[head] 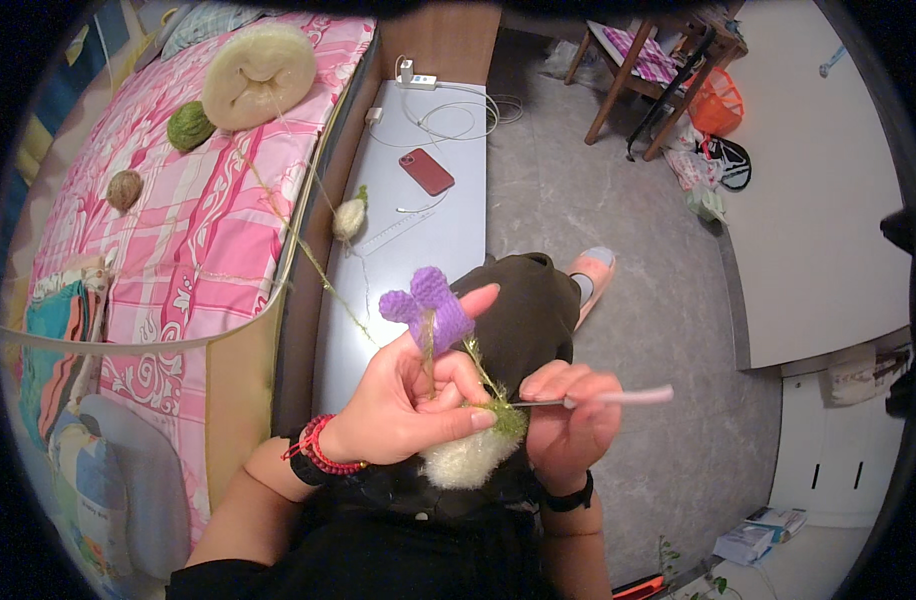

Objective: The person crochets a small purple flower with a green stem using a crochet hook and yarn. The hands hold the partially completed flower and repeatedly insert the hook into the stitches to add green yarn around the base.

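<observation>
Between thumb and fingers, my left hand [398, 409] pinches a fuzzy white and green crochet piece [465, 454]. A purple knitted yarn guide ring [435, 311] with two rounded lobes sits around my left index finger. Green yarn [473, 356] runs from that finger down to the green edge of the piece. My right hand [574, 420] grips a crochet hook [630, 395] with a pale pink handle; its metal shaft reaches the green edge, where the tip is hidden. A second small white piece with a green top [349, 217] lies on the white board to the left.
On the bed [225, 217] rest a green yarn ball [190, 126], a brown yarn ball [124, 190] and a large cream yarn skein [259, 75]. The white board [398, 262] holds a red phone [426, 172], a clear ruler [398, 230] and a power strip [417, 81]. A wooden chair [630, 67] stands farther off.
</observation>
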`<state>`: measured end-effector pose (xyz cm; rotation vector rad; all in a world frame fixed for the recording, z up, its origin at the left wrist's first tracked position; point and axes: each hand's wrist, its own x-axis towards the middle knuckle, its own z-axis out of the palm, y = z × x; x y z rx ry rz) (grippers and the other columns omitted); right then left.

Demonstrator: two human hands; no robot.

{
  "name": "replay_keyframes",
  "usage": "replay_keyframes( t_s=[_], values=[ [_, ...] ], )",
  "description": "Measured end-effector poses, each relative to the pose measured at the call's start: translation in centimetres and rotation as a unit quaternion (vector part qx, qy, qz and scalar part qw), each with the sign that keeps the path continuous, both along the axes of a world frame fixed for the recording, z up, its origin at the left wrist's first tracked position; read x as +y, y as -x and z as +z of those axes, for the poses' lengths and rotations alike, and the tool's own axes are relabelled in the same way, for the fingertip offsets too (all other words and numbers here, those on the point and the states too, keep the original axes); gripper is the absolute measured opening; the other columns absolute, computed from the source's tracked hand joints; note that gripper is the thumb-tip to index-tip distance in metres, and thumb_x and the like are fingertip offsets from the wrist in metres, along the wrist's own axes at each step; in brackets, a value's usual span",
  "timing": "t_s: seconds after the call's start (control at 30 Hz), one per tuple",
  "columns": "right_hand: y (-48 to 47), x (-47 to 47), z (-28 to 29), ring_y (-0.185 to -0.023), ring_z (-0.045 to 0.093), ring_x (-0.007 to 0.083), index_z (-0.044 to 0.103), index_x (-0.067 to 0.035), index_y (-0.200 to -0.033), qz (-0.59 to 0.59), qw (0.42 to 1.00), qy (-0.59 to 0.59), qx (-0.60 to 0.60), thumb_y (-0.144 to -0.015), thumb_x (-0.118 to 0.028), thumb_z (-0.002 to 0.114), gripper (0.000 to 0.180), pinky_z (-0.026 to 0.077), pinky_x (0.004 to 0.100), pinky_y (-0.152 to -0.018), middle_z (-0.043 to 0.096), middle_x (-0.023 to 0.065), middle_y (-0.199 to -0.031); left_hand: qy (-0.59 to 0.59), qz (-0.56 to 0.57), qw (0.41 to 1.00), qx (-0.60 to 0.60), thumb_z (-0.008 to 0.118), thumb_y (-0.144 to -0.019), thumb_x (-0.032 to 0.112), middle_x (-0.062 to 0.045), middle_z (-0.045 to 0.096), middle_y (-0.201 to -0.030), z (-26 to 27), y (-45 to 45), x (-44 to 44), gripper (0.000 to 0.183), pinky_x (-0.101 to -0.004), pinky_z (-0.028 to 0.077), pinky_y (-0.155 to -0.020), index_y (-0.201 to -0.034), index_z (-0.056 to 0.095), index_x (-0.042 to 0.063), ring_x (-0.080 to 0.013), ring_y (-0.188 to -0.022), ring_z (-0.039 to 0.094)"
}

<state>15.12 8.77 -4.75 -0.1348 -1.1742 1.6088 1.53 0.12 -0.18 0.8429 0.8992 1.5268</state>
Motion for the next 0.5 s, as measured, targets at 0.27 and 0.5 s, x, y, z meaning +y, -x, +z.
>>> replay_keyframes(
  t_s=[0.27, 0.5],
  values=[
    [0.1, -0.2, -0.2, -0.082, 0.055, 0.0273, 0.054, -0.004, -0.085, -0.194, 0.891, -0.387, -0.139, -0.076, -0.011, 0.058, 0.012, 0.048, 0.035, -0.067, 0.055, 0.0116, -0.09, -0.092, 0.085, 0.964, 0.234, 0.06, -0.068, -0.007, 0.002, 0.054, -0.077, -1.4, -0.8, -0.1, 0.078, -0.0135, 0.024, -0.047, -0.132, 0.015, 0.001, 0.0005, -0.05, 0.029],
    [0.1, -0.3, -0.4, -0.069, 0.054, 0.0235, 0.048, -0.004, -0.083, -0.136, 0.956, -0.257, -0.043, -0.082, -0.021, 0.052, 0.017, 0.047, 0.0314, -0.059, 0.053, 0.0098, -0.076, -0.023, -0.021, 0.999, 0.011, 0.057, -0.071, -0.007, 0.005, 0.053, -0.074, -0.4, 0.0, -0.3, 0.072, -0.0115, 0.025, -0.049, -0.131, 0.019, 0.0, 0.0027, -0.051, 0.03]
  ],
)
